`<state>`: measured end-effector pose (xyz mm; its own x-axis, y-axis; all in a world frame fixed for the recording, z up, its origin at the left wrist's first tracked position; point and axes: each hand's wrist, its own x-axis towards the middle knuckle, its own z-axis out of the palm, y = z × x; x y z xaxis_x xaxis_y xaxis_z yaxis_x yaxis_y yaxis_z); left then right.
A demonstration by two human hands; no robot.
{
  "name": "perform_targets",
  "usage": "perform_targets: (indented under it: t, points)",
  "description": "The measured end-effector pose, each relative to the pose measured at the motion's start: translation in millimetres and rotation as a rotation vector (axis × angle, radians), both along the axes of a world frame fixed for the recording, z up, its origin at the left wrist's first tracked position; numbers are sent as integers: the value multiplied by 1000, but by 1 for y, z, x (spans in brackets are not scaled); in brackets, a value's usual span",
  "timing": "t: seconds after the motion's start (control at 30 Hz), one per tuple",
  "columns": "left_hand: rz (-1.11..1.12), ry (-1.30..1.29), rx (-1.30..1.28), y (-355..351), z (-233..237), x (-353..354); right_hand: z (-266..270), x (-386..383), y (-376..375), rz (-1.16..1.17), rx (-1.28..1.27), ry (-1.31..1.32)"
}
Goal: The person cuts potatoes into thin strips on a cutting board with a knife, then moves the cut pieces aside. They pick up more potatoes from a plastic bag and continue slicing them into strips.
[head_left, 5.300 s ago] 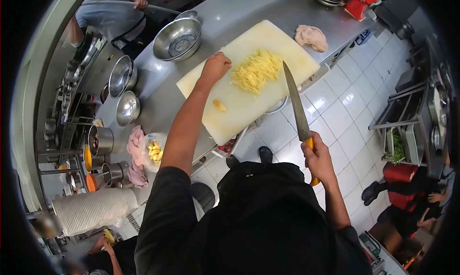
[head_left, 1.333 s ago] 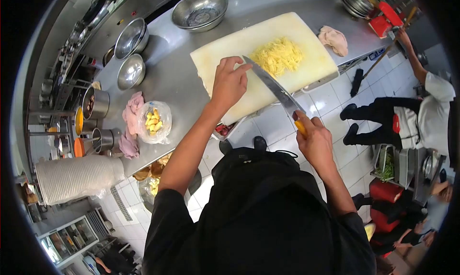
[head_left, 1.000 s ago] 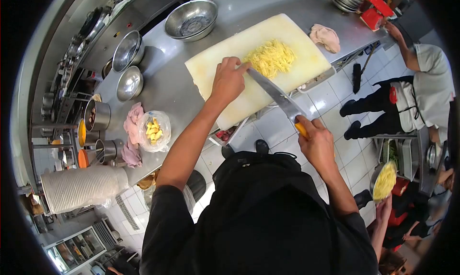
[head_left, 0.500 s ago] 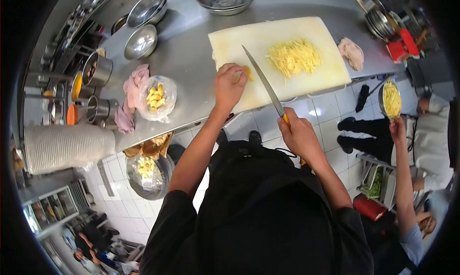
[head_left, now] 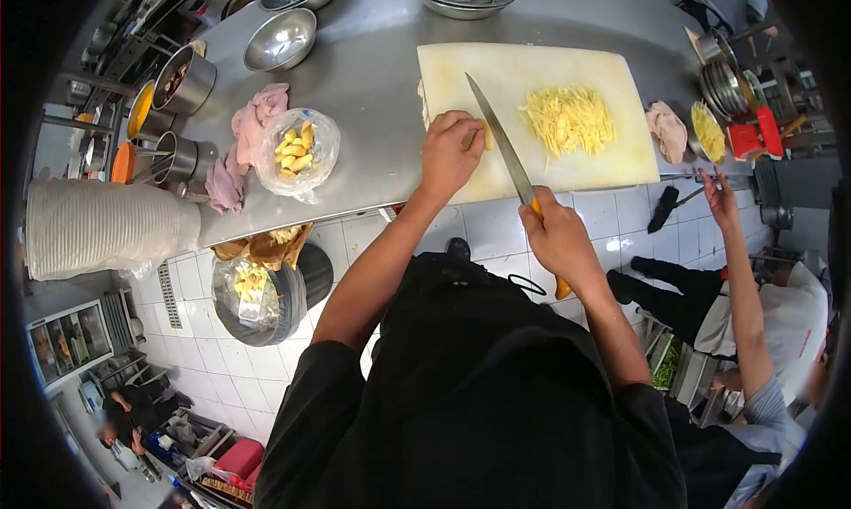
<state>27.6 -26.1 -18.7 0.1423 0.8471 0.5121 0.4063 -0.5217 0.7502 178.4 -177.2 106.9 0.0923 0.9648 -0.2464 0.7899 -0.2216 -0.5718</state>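
Note:
My right hand (head_left: 560, 234) is wrapped around the yellow handle of a long kitchen knife (head_left: 502, 137). The blade points away from me across the white cutting board (head_left: 461, 73), its edge just right of my left hand. On the left part of the board, the bent fingers of my left hand (head_left: 452, 154) press on a small yellow piece of peeled vegetable (head_left: 485, 135), mostly hidden by the fingertips. To the right of the blade lies a loose heap of thin yellow strips (head_left: 569, 119).
Left on the steel counter sit a plastic bag of peeled yellow pieces (head_left: 297, 150), pink cloths (head_left: 257, 114) and metal bowls (head_left: 280, 41). At right are another cloth (head_left: 667, 129) and a bowl of yellow strips (head_left: 707, 132), near a co-worker's hand (head_left: 722, 206). Below stands a bin (head_left: 312, 274).
The co-worker's bowl of strips has gone from their hand to the counter's right end, and that hand is now open. My view has shifted; my hands keep their holds.

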Motion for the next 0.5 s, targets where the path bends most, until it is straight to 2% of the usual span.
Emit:
perform_targets:
  t: [0.5]
  points:
    - [-6,16,4,-1,3,-2,3,-4,16,-18,-58,43]
